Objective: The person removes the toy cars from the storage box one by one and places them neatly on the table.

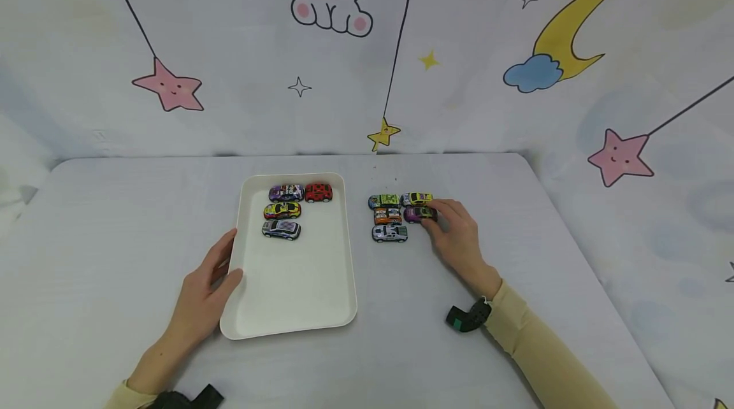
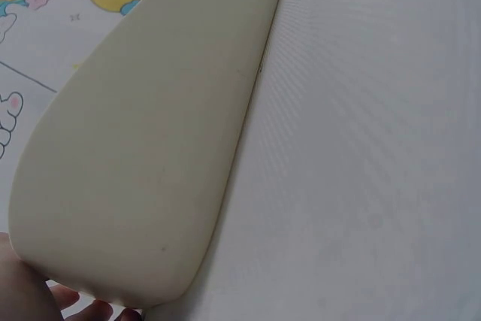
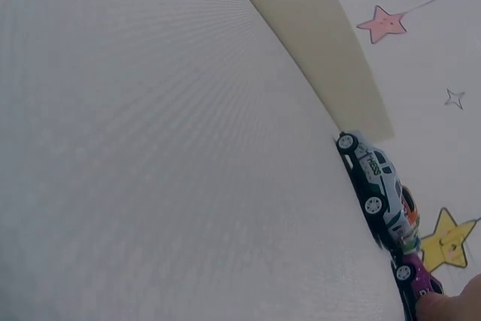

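Observation:
My left hand (image 1: 201, 294) grips the left rim of a white rectangular tray (image 1: 292, 294); the thumb lies at the rim, and some fingertips (image 2: 98, 310) show past the tray's edge in the left wrist view. My right hand (image 1: 459, 237) pinches a purple toy car (image 1: 417, 215) between thumb and fingers at its right end. Right beside it are a yellow toy car (image 1: 417, 199), a green one (image 1: 383, 201), an orange one (image 1: 387, 216) and a silver-white one (image 1: 390, 233). The right wrist view also shows the silver-white car (image 3: 376, 186) near the thumb.
Inside the tray's upper part sit a purple-and-white toy car (image 1: 286, 192), a red one (image 1: 318, 192), a yellow-and-red one (image 1: 282, 210) and a silver one (image 1: 281, 229). The white table (image 1: 401, 345) ends at a cartoon-printed backdrop (image 1: 241, 46).

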Demonstrator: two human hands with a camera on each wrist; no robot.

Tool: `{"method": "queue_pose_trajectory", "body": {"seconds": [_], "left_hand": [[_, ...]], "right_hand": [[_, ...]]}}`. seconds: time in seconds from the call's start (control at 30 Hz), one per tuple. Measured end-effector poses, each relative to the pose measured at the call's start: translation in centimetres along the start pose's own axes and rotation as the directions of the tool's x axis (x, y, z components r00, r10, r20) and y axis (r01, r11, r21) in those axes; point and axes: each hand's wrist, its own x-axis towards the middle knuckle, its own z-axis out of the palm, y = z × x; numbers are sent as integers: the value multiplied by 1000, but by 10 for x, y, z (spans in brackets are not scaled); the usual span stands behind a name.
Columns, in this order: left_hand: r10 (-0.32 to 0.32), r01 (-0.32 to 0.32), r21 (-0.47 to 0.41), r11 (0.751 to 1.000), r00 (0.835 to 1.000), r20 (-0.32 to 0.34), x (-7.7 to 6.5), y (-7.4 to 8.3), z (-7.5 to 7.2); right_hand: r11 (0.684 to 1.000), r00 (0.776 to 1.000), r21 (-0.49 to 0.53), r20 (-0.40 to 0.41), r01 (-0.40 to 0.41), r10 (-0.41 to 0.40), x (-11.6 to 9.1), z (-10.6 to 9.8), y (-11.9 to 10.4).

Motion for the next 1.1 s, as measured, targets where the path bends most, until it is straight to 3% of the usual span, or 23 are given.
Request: {"method": "queue_pose_trajectory", "body": {"seconds": [0.3, 0.63, 0.87, 1.1], "left_hand": [[2, -2, -3, 1000, 1000, 2, 0, 0, 0], [-1, 1, 0, 1000, 1000, 0, -1, 0, 0], [4, -4, -9, 1000, 1000, -1, -1, -3, 1], [20, -20, -9, 1000, 1000, -7, 0, -3, 1]], "right_hand": [[999, 998, -9, -48, 37, -37, 0, 0, -5], [984, 986, 112, -110, 138, -126, 1, 11, -33], [967, 982, 172, -54, 188, -181, 5, 25, -61], [963, 976, 177, 34, 204, -213, 23, 37, -86]]}}
